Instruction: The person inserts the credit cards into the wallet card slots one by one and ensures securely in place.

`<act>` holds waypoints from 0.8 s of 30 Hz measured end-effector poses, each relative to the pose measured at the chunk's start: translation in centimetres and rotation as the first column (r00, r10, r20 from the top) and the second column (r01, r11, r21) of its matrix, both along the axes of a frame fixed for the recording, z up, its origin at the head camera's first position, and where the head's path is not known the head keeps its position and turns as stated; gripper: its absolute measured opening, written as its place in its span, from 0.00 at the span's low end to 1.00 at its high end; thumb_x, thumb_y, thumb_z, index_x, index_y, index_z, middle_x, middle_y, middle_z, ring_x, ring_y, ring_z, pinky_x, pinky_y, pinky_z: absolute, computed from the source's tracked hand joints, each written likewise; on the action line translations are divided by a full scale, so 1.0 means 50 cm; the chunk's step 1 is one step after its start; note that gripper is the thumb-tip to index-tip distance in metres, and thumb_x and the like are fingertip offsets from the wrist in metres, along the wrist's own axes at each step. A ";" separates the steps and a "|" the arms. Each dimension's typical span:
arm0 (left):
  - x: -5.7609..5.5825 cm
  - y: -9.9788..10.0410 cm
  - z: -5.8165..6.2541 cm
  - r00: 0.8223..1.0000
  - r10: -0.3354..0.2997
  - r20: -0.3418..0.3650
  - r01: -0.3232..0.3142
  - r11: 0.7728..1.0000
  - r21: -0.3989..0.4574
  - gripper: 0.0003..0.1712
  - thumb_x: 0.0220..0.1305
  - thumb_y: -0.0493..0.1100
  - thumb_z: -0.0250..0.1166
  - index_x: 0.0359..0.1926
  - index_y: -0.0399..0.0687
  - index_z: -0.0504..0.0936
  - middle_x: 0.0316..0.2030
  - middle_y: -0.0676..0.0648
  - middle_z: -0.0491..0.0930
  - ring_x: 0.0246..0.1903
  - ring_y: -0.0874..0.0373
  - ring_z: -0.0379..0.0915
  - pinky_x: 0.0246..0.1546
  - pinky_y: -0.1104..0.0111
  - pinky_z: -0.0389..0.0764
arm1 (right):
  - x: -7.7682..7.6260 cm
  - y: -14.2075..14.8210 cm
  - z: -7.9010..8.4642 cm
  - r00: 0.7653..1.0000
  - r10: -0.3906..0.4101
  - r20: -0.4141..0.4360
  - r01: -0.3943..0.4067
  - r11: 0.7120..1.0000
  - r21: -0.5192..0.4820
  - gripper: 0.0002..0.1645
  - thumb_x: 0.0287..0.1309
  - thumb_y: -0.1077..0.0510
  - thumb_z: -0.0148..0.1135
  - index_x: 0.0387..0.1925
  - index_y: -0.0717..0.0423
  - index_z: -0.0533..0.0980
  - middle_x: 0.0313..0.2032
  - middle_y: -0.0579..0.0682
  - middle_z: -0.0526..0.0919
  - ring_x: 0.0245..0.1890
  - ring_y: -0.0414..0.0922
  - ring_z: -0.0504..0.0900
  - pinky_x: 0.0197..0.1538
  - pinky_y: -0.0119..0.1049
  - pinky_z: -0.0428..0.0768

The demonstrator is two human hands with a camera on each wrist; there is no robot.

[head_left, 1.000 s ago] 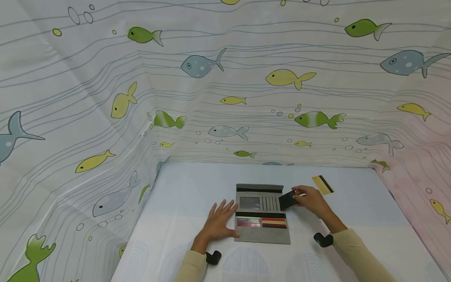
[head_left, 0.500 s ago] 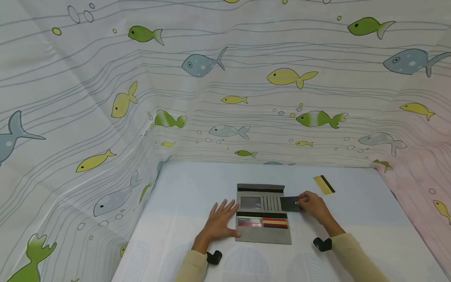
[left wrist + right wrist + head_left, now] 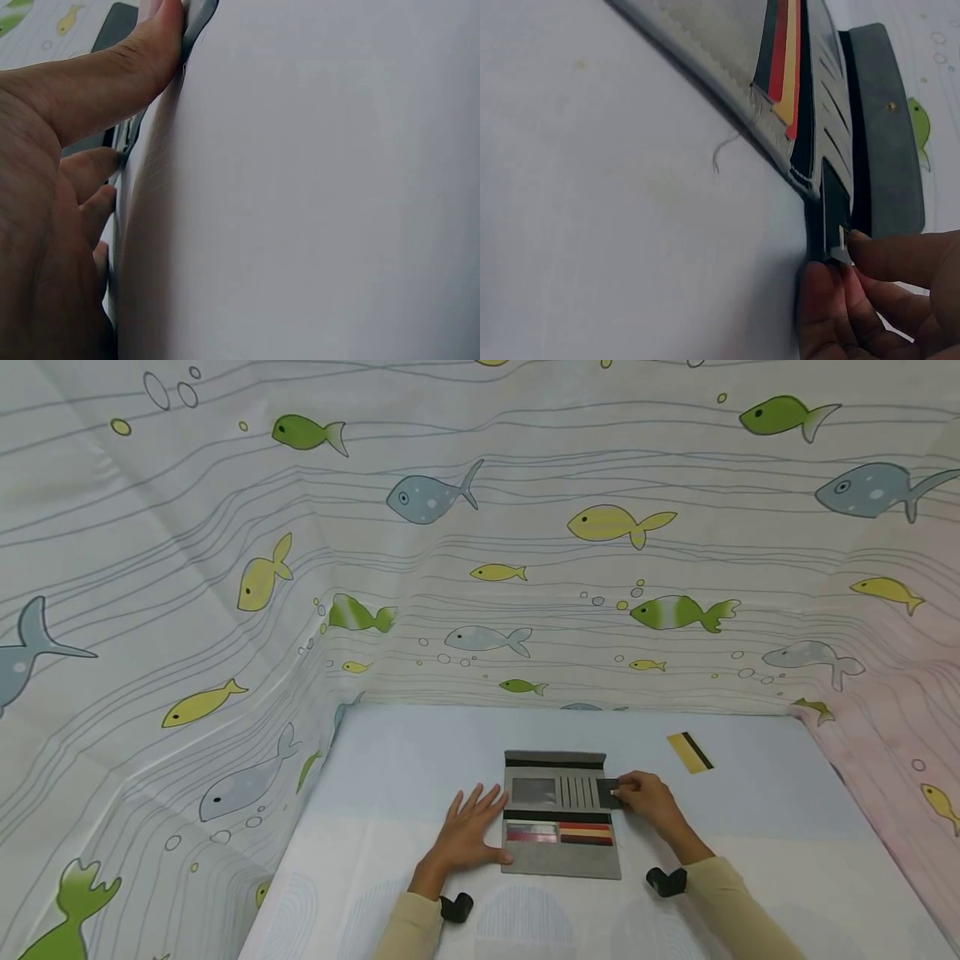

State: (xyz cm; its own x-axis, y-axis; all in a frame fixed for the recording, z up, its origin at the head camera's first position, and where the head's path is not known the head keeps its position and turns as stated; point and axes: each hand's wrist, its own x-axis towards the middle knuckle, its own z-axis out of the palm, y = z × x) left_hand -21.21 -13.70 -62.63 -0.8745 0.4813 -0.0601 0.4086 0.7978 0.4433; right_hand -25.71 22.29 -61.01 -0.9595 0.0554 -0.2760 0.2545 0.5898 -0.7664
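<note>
A grey wallet (image 3: pixel 561 862) lies unfolded on the table, with a clear window and a row of card slots on its upper half. My right hand (image 3: pixel 651 802) pinches a black card (image 3: pixel 608 793) by its outer end at the wallet's right edge. In the right wrist view the inner part of this black card (image 3: pixel 835 199) sits in the slot nearest that edge. My left hand (image 3: pixel 467 833) is spread flat at the wallet's left edge, thumb touching the lower corner. Red, yellow and black cards (image 3: pixel 587 834) show in the lower half.
A yellow card (image 3: pixel 691 752) with a black stripe lies on the table behind my right hand. The wallet's grey flap (image 3: pixel 889 135) stands raised at the far side. A fish-patterned sheet (image 3: pixel 420 577) hangs around the white table (image 3: pixel 420 752).
My right hand first turned the black card level beside the wallet, then moved left with it, and less of the card shows now. My left hand has stayed in place.
</note>
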 end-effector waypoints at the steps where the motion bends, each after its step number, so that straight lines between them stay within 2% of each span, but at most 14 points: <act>1: -0.001 0.000 0.000 1.000 0.001 -0.001 -0.001 1.000 -0.001 0.62 0.46 0.72 0.72 0.78 0.56 0.57 0.79 0.51 0.52 0.79 0.44 0.41 0.76 0.41 0.40 | -0.001 -0.002 -0.002 1.000 -0.006 0.008 0.006 1.000 -0.004 0.20 0.63 0.61 0.62 0.52 0.71 0.77 0.35 0.58 0.84 0.30 0.44 0.81 0.32 0.34 0.79; 12: -0.004 0.004 0.004 1.000 0.004 0.007 -0.004 1.000 -0.002 0.62 0.46 0.71 0.72 0.78 0.56 0.57 0.79 0.51 0.52 0.79 0.44 0.41 0.76 0.41 0.40 | -0.002 -0.015 -0.008 0.997 -0.045 0.061 0.052 0.990 -0.128 0.15 0.67 0.65 0.56 0.49 0.72 0.78 0.38 0.61 0.85 0.27 0.41 0.82 0.32 0.33 0.83; 24: -0.006 0.002 -0.002 1.000 -0.006 0.001 0.006 1.000 -0.001 0.63 0.46 0.72 0.71 0.78 0.56 0.56 0.79 0.50 0.52 0.79 0.43 0.41 0.76 0.41 0.40 | -0.001 -0.030 0.004 0.993 -0.068 0.096 0.082 0.987 -0.142 0.14 0.66 0.65 0.56 0.47 0.73 0.80 0.38 0.61 0.86 0.28 0.41 0.81 0.32 0.32 0.82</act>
